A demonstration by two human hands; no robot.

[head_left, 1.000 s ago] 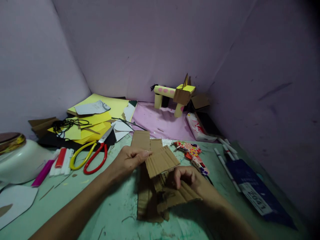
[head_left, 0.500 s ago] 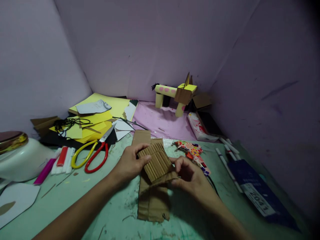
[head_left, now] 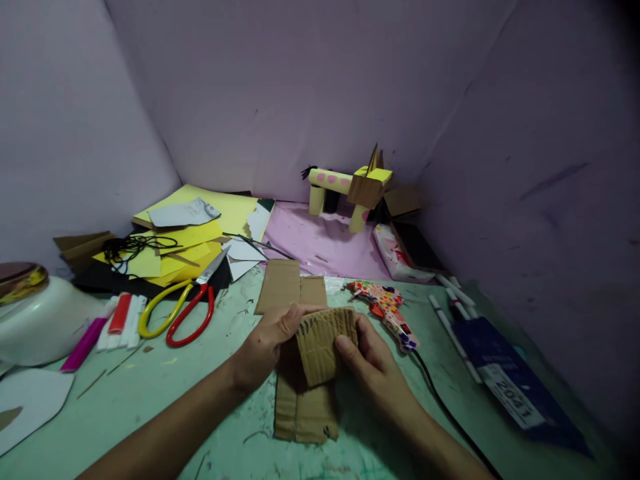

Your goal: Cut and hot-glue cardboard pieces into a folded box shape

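Between my hands is a small piece of corrugated cardboard (head_left: 324, 350), tilted, its ridged side facing me. My left hand (head_left: 267, 343) grips its left edge, thumb bent near the top corner. On the right edge, my right hand (head_left: 367, 353) closes with the thumb pressed on the front face; its other fingers are partly hidden behind. Beneath them, a larger flat cardboard sheet (head_left: 305, 417) lies on the green table, its middle covered by the held piece and my hands. A patterned hot glue gun (head_left: 385, 303) with a black cord rests just beyond my right hand.
Scissors (head_left: 200, 313) with yellow and red handles and several markers (head_left: 123, 320) lie left, near yellow paper (head_left: 195, 237). A cardboard-and-paper animal figure (head_left: 345, 183) stands at the back. White pens (head_left: 455, 337) and a blue packet (head_left: 515, 380) are on the right.
The cardboard piece has been turned in my hands and brought slightly closer. My right thumb has shifted onto its front, and my left hand has moved a little lower.
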